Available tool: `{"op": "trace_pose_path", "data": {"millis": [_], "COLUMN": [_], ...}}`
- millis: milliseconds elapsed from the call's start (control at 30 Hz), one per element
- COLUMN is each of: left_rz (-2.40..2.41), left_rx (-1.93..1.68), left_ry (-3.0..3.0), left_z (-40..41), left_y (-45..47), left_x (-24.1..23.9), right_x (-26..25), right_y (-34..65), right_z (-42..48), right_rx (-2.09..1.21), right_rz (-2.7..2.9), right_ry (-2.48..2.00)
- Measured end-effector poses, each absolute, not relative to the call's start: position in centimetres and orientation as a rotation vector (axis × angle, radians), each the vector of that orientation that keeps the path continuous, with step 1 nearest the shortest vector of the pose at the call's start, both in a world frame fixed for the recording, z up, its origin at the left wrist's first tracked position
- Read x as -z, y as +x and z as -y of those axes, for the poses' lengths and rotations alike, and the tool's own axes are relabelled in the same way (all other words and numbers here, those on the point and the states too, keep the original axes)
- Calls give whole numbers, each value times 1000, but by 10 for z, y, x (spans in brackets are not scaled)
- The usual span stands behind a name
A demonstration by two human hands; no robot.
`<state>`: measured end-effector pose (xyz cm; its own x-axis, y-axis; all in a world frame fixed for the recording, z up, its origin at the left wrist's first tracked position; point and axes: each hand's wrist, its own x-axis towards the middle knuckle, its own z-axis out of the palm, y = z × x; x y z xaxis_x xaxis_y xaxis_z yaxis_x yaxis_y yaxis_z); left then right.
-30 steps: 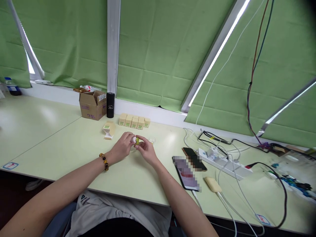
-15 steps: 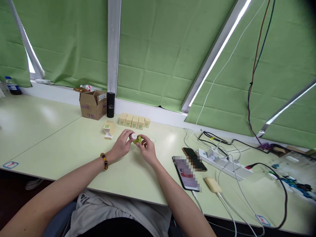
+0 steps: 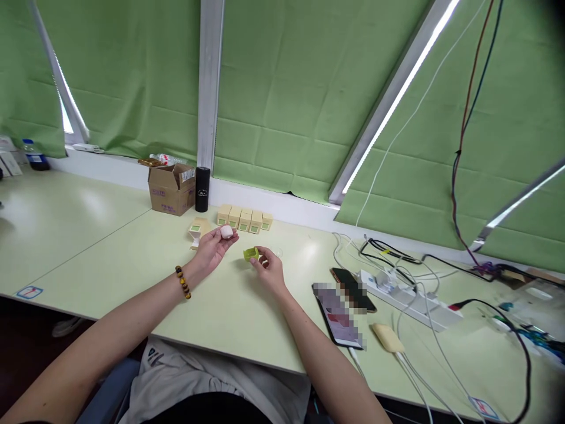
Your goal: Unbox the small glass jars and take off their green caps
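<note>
My left hand [image 3: 212, 249] is turned palm up and holds a small pinkish-white rounded block [image 3: 226, 232], thumb against it and fingers beneath. My right hand [image 3: 268, 268] pinches a small yellow-green hollow holder [image 3: 251, 254] between thumb and fingers, its open side showing. The two pieces are apart, both above the table [image 3: 220, 306]. Just behind my left hand stands an opened small carton [image 3: 197, 229], partly covered by the hand. A small clear piece [image 3: 279, 253] lies beyond my right hand, too faint to name.
Several small beige cartons [image 3: 244, 221] stand in a row at the back. Left of them are a black tumbler [image 3: 202, 189] and an open cardboard box [image 3: 171, 191]. To the right lie two phones [image 3: 338, 318], a yellow power bank [image 3: 387, 337], a power strip [image 3: 410, 300] and tangled cables.
My hands have moved apart. The white block went left and now rests on my upturned left hand; the green holder stays in my right hand. The view has shifted slightly.
</note>
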<state>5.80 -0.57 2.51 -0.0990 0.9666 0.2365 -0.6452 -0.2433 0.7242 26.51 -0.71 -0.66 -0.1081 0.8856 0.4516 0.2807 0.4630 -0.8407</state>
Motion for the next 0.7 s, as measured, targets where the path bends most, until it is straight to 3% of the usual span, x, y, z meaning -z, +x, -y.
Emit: {"op": "trace_pose_path", "data": {"millis": [400, 700], "left_rz": [-595, -1064], "left_rx": [-1670, -1733], "left_ry": [815, 1392], "left_z": [5, -14], "left_y": [55, 61], "left_x": [-30, -41], "right_x": [4, -2], "right_y": [259, 261], "right_z": [16, 34], "right_rx": [-697, -482], "right_rz": [1695, 2039], "right_ry": [-1053, -781]}}
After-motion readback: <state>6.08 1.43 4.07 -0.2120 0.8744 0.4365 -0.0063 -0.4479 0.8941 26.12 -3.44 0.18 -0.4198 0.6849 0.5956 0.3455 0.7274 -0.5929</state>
